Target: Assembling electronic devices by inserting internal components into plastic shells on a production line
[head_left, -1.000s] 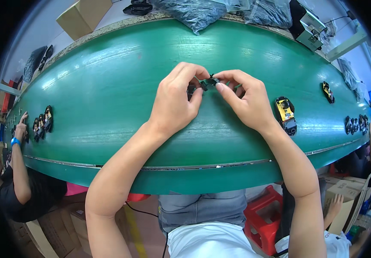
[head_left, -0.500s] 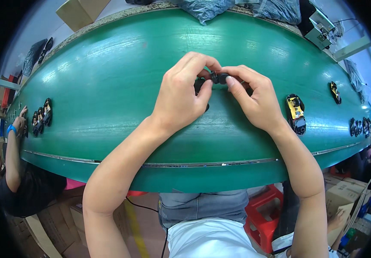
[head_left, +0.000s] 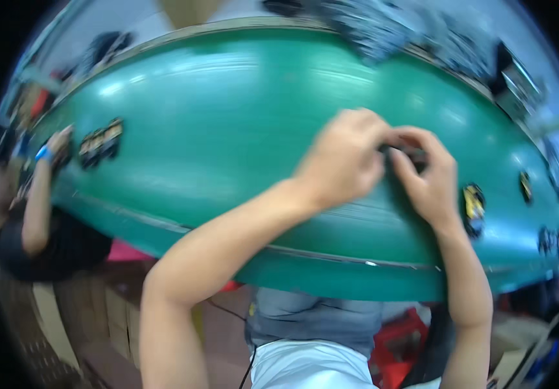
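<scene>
Over the green work surface (head_left: 227, 129), right of the middle, my two hands meet round a small black part (head_left: 414, 154). My left hand (head_left: 347, 159) is closed, its fingertips against the part's left side. My right hand (head_left: 430, 178) curls round it from the other side, with thumb and fingers pinching. The fingers cover most of the part, and motion blur hides its exact kind. Just right of my right wrist lies a black-and-yellow device (head_left: 474, 209), apart from both hands.
Several similar devices (head_left: 101, 142) stand at the left, near a co-worker's hand (head_left: 59, 139) with a blue wristband. Another device (head_left: 526, 187) and a dark group (head_left: 553, 240) lie far right. Grey plastic bags (head_left: 363, 29) line the far edge. A red stool (head_left: 399, 343) is below.
The whole view has turned and blurred. My hands have shifted right, closer to the black-and-yellow device, still together round the black part.
</scene>
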Demonstrator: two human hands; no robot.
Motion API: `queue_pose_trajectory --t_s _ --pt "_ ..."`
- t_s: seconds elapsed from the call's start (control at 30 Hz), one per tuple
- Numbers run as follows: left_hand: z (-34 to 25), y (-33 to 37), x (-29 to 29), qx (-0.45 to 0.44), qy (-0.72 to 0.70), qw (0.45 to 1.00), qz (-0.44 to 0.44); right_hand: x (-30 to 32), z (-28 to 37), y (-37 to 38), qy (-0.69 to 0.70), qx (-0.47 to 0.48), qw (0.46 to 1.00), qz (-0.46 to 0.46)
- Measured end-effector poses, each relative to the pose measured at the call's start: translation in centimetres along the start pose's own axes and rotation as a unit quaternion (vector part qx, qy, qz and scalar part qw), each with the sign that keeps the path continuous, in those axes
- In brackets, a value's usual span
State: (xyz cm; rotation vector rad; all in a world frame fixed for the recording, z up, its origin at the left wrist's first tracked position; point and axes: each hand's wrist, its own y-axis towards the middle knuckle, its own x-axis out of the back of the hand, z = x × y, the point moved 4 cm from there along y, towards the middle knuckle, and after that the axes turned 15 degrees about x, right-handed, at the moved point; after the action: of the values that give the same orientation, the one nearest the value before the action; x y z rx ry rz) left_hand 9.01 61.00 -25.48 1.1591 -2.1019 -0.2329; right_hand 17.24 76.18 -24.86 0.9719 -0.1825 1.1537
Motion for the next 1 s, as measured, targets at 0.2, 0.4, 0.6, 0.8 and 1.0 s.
queue_pose_trajectory --t_s 0.2,0.4,0.6,0.8,1.0 --pt "0.6 -0.5 -3.0 0.018 0.016 0.999 -0.040 1.1 -0.9 -0.7 -0.134 0.063 0.987 0.069" --pt "0.4 -0.6 -3.7 0.013 0.012 0.999 0.030 1.0 -1.2 -0.7 -0.143 0.042 0.983 0.108" --pt "0.9 -2.0 -2.6 0.017 0.012 0.997 0.070 -0.9 0.1 -0.2 -0.049 0.066 0.991 0.105" --pt "-0.6 -1.3 -0.8 0.021 0.074 0.964 0.256 0.3 0.9 -0.8 0.023 0.020 0.997 0.076" --pt "-2.2 -2.0 -2.6 -0.018 0.052 0.986 0.156 -0.9 1.3 -2.1 0.075 0.012 0.997 0.013"
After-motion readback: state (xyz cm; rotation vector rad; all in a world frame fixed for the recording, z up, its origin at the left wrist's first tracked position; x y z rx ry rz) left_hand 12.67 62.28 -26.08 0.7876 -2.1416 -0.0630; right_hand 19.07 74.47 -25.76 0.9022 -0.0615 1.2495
